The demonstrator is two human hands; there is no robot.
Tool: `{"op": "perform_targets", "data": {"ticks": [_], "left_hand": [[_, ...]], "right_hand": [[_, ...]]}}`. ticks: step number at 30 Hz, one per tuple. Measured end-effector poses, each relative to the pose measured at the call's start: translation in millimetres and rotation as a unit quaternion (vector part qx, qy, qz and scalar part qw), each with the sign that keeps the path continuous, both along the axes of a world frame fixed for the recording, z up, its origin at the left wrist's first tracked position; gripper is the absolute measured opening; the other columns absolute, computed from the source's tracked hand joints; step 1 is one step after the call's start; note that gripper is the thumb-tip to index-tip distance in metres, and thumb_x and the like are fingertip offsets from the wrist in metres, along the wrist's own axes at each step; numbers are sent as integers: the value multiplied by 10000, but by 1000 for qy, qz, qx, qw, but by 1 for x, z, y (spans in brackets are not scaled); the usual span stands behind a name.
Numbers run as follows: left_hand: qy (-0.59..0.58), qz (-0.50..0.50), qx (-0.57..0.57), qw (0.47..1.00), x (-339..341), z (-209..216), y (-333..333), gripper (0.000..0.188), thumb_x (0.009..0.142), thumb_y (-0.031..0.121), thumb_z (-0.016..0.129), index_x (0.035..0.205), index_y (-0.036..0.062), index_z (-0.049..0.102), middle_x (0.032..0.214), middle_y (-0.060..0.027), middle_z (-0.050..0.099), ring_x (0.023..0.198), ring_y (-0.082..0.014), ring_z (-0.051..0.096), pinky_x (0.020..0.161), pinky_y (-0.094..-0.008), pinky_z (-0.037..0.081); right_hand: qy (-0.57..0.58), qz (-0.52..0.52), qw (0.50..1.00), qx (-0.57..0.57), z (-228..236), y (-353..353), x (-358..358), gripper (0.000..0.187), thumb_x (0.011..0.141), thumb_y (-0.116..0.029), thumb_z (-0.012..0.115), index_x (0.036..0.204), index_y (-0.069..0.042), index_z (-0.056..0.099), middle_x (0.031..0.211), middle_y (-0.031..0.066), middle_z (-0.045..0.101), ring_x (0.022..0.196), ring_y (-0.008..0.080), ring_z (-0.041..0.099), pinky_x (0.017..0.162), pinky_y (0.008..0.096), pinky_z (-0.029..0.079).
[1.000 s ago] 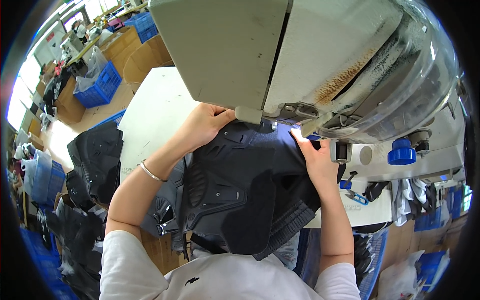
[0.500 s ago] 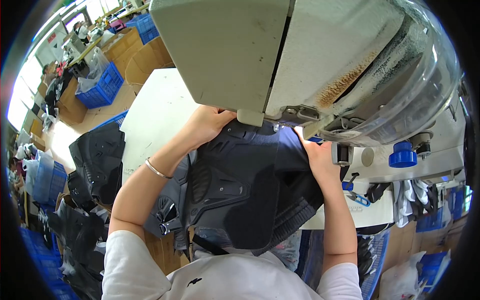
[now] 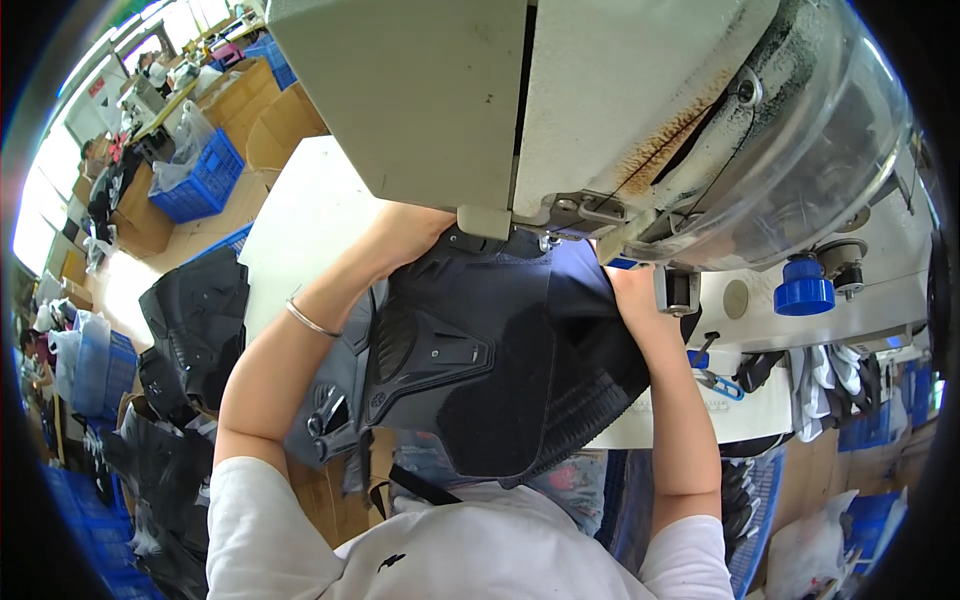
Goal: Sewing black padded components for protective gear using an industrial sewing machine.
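Between left hand (image 3: 415, 235) and right hand (image 3: 633, 292), the black padded piece (image 3: 495, 375) overhangs the near edge of the tabletop (image 3: 300, 210); fingers hidden, grip unclear.

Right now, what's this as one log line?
left hand: at black panel, upper left | right hand: at panel, upper right | sewing machine: above

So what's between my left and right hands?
The head view shows the black padded piece between your left hand and right hand, partly beneath the machine.
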State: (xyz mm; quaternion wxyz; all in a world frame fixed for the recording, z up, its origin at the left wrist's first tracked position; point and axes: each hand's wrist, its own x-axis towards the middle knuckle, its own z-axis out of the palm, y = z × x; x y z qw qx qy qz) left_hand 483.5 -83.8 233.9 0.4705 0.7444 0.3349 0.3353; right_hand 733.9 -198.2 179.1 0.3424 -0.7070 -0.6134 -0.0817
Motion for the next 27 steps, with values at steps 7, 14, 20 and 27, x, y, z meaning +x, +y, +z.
{"op": "perform_targets", "data": {"ticks": [7,14,20,27], "left_hand": [[17,1,69,997,-2,-2,2,282,878,144,613,1107,-20,607,1049,-120,641,979,-191,578,843,-308,464],[-3,-2,100,995,2,-8,8,280,882,134,606,1118,-15,602,1067,-117,638,981,-196,581,840,-311,467],[-14,-2,117,993,4,-22,21,278,885,127,601,1126,-12,598,1079,-116,636,983,-200,582,838,-313,469],[-59,-13,36,997,3,-25,22,275,887,97,589,1144,-1,591,1113,-122,630,996,-216,587,850,-321,470]], "right_hand": [[86,57,990,95,4,1,-7,181,682,-163,623,701,17,639,703,192,612,695,362,582,650,403,449],[-27,65,996,-56,-33,8,27,325,831,-315,656,975,-24,643,970,135,670,904,293,624,807,386,472],[81,55,995,16,-15,6,15,238,843,-236,641,967,-33,636,958,138,666,910,300,625,801,393,475],[177,148,972,37,-7,13,17,242,852,-232,589,1002,-43,607,987,146,640,950,330,593,818,422,459]]}}
